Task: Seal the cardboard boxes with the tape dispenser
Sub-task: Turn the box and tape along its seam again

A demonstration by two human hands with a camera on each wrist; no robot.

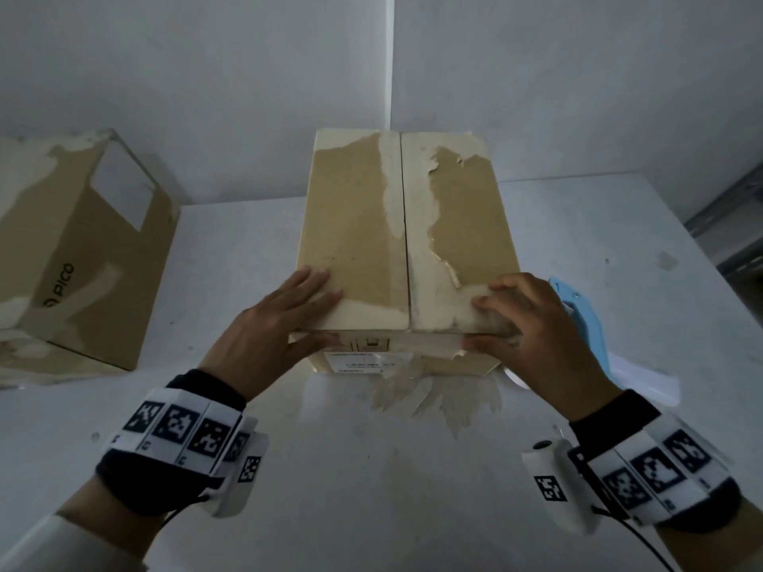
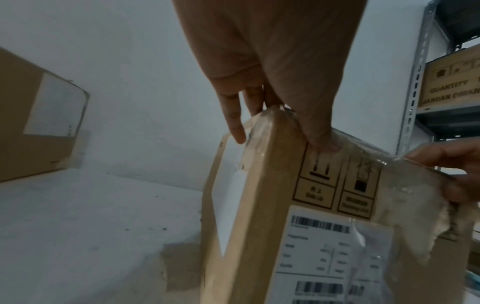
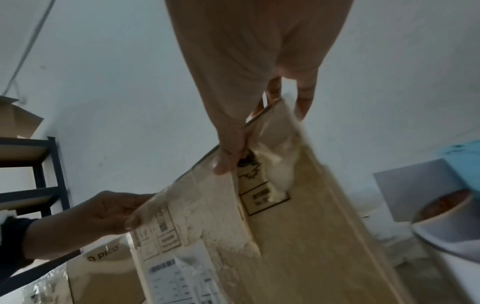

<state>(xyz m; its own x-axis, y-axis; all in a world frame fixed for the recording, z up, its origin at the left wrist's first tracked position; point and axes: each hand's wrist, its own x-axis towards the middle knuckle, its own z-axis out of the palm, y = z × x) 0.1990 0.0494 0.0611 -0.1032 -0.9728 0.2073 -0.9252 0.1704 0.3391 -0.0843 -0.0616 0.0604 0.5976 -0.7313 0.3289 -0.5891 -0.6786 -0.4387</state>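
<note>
A tan cardboard box stands in the middle of the white table, its two top flaps down and meeting at a centre seam, with torn patches of old tape on them. My left hand lies with straight fingers flat on the near left corner of the top, thumb against the labelled front face. My right hand curls over the near right corner, thumb on the front. The blue tape dispenser lies on the table just right of the box, partly hidden behind my right hand.
A second cardboard box, marked PICO, lies tilted at the left of the table. Scraps of torn tape stick to the table in front of the middle box. A metal shelf rack stands to the right, a dark one to the left.
</note>
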